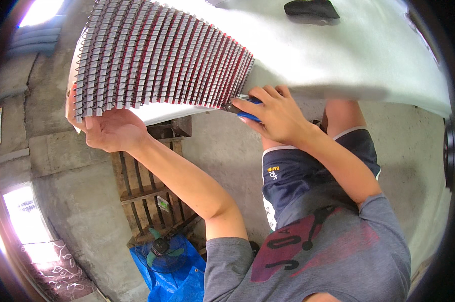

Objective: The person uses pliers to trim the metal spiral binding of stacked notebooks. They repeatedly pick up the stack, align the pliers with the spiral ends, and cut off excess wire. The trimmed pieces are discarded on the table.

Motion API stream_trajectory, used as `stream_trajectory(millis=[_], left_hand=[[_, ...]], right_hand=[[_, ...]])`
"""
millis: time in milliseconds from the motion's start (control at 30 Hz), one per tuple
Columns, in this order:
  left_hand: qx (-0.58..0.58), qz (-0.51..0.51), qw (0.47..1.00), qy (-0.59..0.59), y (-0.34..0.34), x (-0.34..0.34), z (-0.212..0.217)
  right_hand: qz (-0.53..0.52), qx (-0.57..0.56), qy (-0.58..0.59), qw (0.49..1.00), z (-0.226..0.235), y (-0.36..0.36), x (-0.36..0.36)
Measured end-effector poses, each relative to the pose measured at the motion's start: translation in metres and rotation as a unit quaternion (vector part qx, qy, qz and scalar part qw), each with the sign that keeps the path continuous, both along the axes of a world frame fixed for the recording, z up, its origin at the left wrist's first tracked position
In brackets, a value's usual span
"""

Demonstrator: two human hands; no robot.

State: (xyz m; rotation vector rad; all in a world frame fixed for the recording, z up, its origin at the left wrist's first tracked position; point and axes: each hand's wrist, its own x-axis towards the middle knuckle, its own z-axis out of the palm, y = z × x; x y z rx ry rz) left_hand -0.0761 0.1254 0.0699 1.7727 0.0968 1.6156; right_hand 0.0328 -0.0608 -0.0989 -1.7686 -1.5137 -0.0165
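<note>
A broad panel (162,60) of silver, red and black rows, with dark wire-like loops along its left side, fills the upper left. My left hand (115,130) is closed on its lower left corner, with the fingers partly hidden behind the panel. At the lower right corner, my right hand (282,113) is wrapped round a pair of blue-handled pliers (250,117). The dark jaws touch or nearly touch the panel's edge; whether they grip it cannot be made out.
A white-topped table (348,65) stretches across the upper right, bearing a black elongated object (312,9). Below the left arm stands a slatted wooden rack (142,194). Near it, a fan (160,246) stands against a blue tarp (189,259). A concrete wall (76,191) runs along the left.
</note>
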Motion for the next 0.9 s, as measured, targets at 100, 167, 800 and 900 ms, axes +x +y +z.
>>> stream_trajectory(millis=[100, 167, 800, 900], left_hand=[[0.002, 0.010, 1.000, -0.001, -0.002, 0.001, -0.001], [0.001, 0.009, 1.000, -0.001, -0.002, 0.001, -0.001], [0.002, 0.020, 1.000, -0.006, -0.004, 0.003, 0.000], [-0.010, 0.026, 1.000, -0.006, 0.001, -0.003, -0.002]], right_hand=[[0.014, -0.001, 0.033, 0.999, 0.002, -0.001, 0.000], [0.020, 0.016, 0.061, 0.998, 0.003, 0.000, 0.001], [0.049, 0.000, 0.091, 0.995, 0.006, -0.012, 0.011], [0.006, 0.017, 0.010, 1.000, 0.006, -0.019, 0.005]])
